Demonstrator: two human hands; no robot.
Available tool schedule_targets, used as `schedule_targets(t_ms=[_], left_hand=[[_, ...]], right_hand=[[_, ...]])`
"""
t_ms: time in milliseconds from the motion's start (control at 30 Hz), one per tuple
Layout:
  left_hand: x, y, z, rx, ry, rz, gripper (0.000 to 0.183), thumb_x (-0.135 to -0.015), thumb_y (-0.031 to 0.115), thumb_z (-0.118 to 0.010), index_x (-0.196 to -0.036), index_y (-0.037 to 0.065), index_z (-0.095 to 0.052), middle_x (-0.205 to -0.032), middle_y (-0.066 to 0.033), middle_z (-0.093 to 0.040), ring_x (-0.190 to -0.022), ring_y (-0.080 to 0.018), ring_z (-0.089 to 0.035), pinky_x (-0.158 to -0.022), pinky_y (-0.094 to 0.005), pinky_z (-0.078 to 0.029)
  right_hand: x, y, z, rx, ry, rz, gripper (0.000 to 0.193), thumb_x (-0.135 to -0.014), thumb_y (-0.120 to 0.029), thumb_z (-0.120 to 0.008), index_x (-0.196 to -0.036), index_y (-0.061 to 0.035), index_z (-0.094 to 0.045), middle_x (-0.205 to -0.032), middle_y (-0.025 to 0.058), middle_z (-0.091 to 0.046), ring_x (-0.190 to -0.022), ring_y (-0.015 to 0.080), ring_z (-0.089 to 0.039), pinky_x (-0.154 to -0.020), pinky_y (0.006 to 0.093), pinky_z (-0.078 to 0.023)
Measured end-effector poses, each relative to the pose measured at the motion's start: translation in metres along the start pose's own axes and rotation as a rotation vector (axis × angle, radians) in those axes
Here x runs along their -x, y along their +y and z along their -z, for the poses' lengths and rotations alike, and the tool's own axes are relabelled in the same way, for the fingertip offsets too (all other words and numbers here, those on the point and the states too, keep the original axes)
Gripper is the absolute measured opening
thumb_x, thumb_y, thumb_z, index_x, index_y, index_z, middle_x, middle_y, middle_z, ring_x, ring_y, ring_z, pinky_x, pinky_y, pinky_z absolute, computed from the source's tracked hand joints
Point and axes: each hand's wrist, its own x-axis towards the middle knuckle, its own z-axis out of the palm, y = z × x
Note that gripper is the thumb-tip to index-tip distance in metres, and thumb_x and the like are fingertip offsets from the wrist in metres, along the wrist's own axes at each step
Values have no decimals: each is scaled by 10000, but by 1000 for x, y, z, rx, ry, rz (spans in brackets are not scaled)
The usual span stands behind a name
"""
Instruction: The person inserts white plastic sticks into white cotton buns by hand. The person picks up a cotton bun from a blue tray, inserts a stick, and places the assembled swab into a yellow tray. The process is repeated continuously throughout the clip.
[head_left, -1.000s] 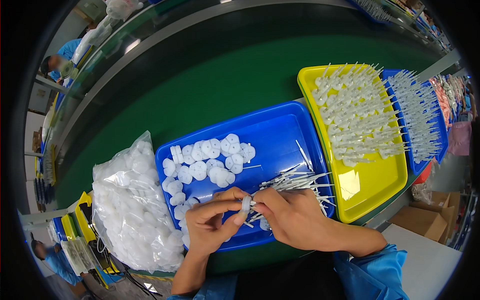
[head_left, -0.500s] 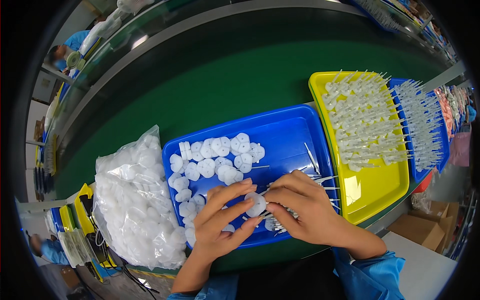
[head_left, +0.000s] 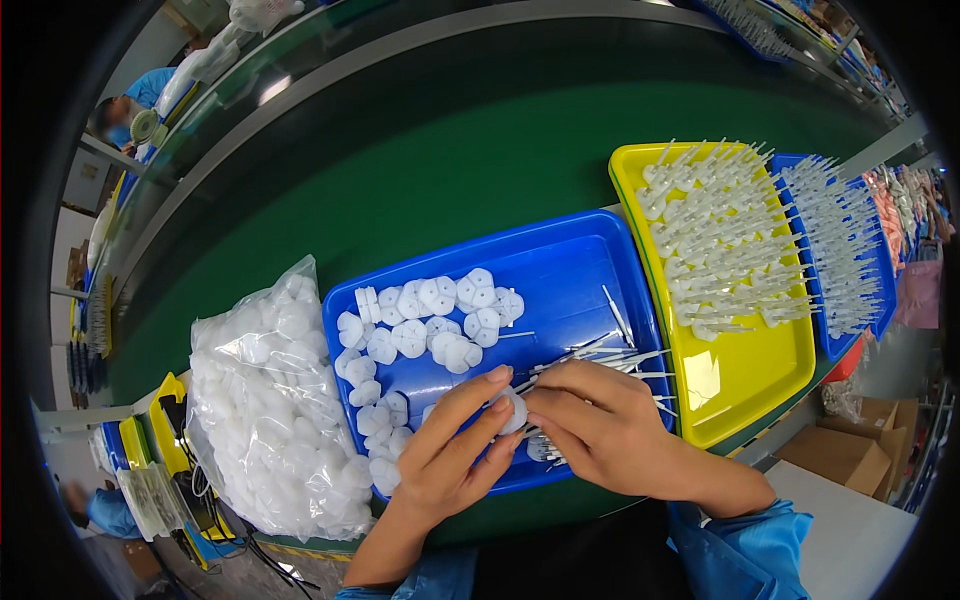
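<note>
My left hand holds a round white plastic piece between thumb and fingers, above the near side of a blue tray. My right hand is closed in a pinch at the right edge of that piece; what lies between its fingertips is hidden. Lobed white plastic pieces lie in the tray's left half, some stacked. Thin white sticks lie on the tray's right side, many bunched beyond and under my right hand.
Left of the tray stands a clear bag full of white pieces. On the right, a yellow tray and another blue tray hold rows of upright white sticks on bases. A green work surface stretches behind. Cardboard boxes stand lower right.
The white piece has turned between my fingers, and its face shows less. My left fingers have closed further around it; my right hand has shifted slightly left.
</note>
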Motion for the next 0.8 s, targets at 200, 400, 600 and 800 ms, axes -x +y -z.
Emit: schedule_targets(t_ms=[200,400,600,800], left_hand=[[6,4,-3,354,279,350,324,-878,8,-728,-1181,-70,-642,-1276,-264,-621,-1038,-301,-696,-857,-369,-591],[5,-2,8,310,229,495,221,-977,23,-608,-1175,-58,-665,-1175,-207,-673,-874,-192,-689,-735,-294,-579],[-4,-1,12,474,121,726,285,-1019,125,-587,-1217,-69,-650,-1231,-208,-663,-912,-202,-683,-757,-322,-590],[4,-5,11,932,167,849,181,-998,74,-601,-1116,-57,-643,-1276,-275,-615,-1052,-284,-682,-882,-440,-607]], right_hand=[[-13,5,23,628,-217,-260,315,-788,-45,-689,-1081,50,-629,-906,156,-636,-745,301,-686,-621,350,-566],[-17,37,13,959,-378,-363,266,-784,-47,-675,-1025,47,-613,-853,166,-639,-723,288,-692,-587,343,-563],[-32,13,36,331,-118,-276,157,-844,-8,-688,-972,11,-599,-854,113,-642,-689,212,-683,-589,307,-552],[-13,0,20,-693,101,-474,157,-878,6,-702,-999,5,-602,-835,116,-658,-696,167,-684,-575,289,-512]])
